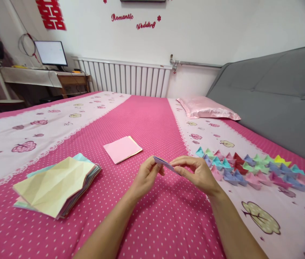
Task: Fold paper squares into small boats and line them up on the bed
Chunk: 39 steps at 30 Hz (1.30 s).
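A small folded piece of purple paper [164, 163] is held up over the pink dotted bedspread, tilted down toward the right. My left hand [146, 175] pinches its left end between thumb and fingers. At the other end, my right hand [195, 172] grips the paper, with the thumb underneath and the fingers along the top. Part of the paper's right end is hidden by my right fingers. Just beyond my left hand lies a small stack of square paper [122, 148], pink on top.
Creased paper sheets [58, 183], pale yellow uppermost, are piled at the left. Rows of colourful folded paper boats [260, 169] stand at the right. Farther back are a pink pillow [206, 107], a grey headboard [273, 86], a radiator [125, 77] and a desk with a monitor [50, 53].
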Motion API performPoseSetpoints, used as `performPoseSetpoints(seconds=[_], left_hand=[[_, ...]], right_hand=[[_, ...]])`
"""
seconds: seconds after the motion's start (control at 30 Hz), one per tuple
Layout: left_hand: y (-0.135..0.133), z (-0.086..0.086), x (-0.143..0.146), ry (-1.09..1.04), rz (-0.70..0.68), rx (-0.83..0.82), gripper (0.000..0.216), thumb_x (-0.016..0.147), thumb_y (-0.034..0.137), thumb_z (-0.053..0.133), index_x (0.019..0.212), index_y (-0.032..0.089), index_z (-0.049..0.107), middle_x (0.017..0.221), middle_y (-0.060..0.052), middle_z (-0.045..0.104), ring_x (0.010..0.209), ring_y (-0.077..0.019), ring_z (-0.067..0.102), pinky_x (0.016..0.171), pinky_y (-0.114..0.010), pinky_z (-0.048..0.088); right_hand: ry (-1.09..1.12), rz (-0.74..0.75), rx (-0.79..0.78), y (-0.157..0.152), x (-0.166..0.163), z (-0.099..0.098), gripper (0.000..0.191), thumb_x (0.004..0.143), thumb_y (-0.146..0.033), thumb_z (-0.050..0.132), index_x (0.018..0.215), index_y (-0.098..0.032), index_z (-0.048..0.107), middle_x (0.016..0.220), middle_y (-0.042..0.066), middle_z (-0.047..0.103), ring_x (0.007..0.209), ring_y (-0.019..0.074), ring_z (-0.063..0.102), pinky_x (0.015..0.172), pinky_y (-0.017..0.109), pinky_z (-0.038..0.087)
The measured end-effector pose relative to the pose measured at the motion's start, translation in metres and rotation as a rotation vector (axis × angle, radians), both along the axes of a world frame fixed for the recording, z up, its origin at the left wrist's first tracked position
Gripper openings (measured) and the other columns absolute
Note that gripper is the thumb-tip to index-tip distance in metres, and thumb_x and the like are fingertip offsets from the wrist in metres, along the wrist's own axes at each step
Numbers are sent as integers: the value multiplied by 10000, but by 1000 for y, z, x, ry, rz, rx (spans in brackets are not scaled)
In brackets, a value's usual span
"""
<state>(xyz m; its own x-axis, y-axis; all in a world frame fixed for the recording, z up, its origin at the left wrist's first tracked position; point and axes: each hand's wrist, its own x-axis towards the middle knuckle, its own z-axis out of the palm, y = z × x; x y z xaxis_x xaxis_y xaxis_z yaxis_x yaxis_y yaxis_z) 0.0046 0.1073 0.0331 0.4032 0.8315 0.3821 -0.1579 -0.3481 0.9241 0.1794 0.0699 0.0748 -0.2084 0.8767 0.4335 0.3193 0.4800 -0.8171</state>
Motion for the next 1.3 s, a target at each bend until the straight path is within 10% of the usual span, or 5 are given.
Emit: performPoseSetpoints(seconds=[0.73, 1.3], left_hand=[[-3, 5, -2, 211, -2, 154, 272, 892, 284, 340, 732, 156, 519, 670, 3, 440, 651, -118, 424, 633, -251, 350], [-20, 16, 12, -24, -157, -163, 441, 807, 148, 370, 1225, 204, 500, 1130, -55, 591, 989, -200, 538, 824, -323, 444]], right_hand=[[9, -25, -10, 1, -10, -6, 314, 765, -170, 539, 1069, -192, 613, 843, 41, 683, 686, 151, 627, 631, 273, 509], [-61, -409, 205, 3, -37, -19, 105, 714, -126, 536, 750, -186, 615, 753, 18, 591, 681, 145, 545, 612, 247, 417]])
